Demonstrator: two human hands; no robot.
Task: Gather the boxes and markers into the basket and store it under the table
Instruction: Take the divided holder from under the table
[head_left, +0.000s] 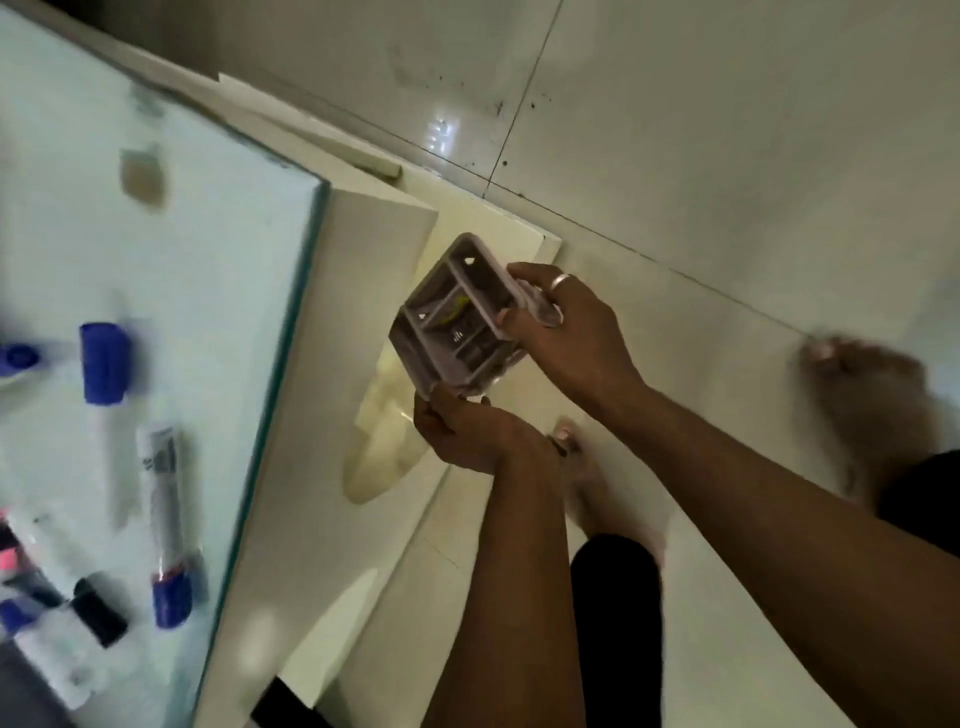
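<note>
I hold a small pale plastic basket with inner compartments in both hands, out past the table's edge and above the floor. My left hand grips its near lower edge. My right hand, a ring on one finger, grips its right rim and handle. The basket tilts with its opening toward me, and something thin and greenish lies inside. Several markers lie on the glass tabletop at the left: one with a blue cap, another with a blue end, and a black-capped one. The picture is blurred.
The white table frame runs down the middle below the glass edge. Pale floor tiles fill the right. My bare feet stand on the floor beside the table. A small beige thing lies farther back on the glass.
</note>
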